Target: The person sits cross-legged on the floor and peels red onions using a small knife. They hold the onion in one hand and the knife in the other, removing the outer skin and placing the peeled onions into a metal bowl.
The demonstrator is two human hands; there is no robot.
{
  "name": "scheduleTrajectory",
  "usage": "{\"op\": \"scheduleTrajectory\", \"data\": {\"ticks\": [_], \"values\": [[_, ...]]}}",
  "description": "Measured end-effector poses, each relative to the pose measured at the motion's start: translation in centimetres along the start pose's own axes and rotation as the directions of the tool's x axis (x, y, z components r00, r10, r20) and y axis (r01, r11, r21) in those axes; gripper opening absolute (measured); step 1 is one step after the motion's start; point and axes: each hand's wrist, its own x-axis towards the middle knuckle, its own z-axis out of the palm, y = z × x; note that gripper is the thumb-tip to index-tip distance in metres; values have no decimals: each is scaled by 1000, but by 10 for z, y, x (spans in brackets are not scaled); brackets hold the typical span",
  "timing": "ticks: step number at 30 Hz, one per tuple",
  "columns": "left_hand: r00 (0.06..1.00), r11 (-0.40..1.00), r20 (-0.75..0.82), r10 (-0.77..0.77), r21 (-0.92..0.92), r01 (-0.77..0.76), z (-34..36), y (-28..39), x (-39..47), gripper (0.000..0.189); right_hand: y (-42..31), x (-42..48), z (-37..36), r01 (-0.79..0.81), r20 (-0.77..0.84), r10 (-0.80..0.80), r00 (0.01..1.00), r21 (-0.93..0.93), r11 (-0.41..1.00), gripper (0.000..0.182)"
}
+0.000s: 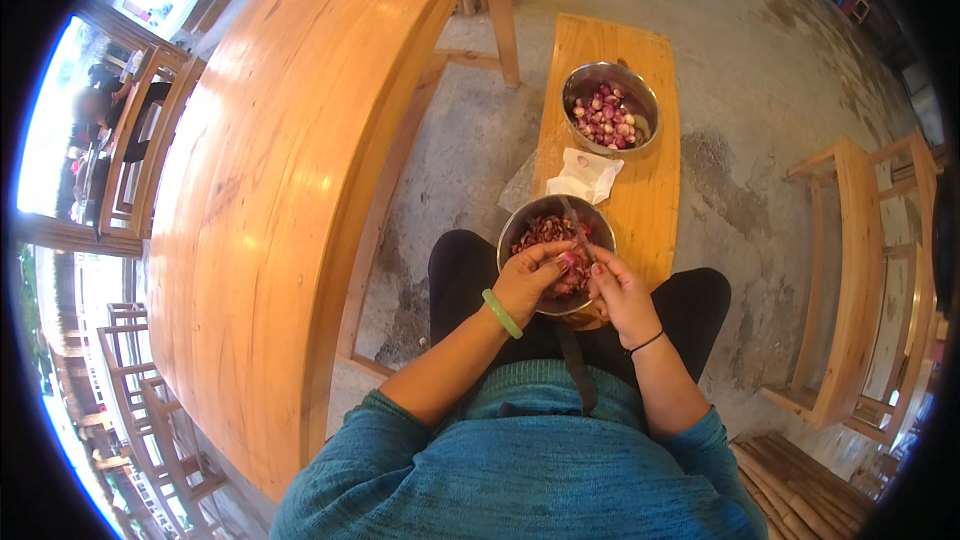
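Observation:
Over the near metal bowl (504,240), my left hand (531,277) pinches a shallot (572,262) between thumb and fingers. A green bangle circles that wrist. My right hand (622,292) grips a knife (576,221), its blade pointing away from me across the bowl. Reddish peelings and shallot pieces (544,231) lie in this bowl, partly hidden by my hands. Farther along the wooden bench (652,217) stands a second metal bowl (650,94) holding many whole shallots (604,116). A crumpled white paper (589,174) with a small scrap on it lies between the bowls.
A long wooden table (262,202) runs along my left, its edge close to the bench. Another wooden bench (847,277) stands on the concrete floor (742,195) to my right. Clear plastic (520,184) hangs at the bench's left edge. A person (94,105) sits far left.

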Motion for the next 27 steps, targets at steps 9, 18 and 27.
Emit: {"op": "scheduleTrajectory", "data": {"ticks": [9,18,27], "values": [[995,995,-3,98,2,-98,2,-3,1,24,6,-4,5,241,12,-257,966,-396,886,35],[997,997,9,79,-2,-79,0,-3,-1,26,3,-1,7,400,99,-399,912,-441,803,31],[998,995,8,68,-71,-67,1,-1,0,25,-4,-2,-4,-54,-1,54,999,61,997,32]]}}
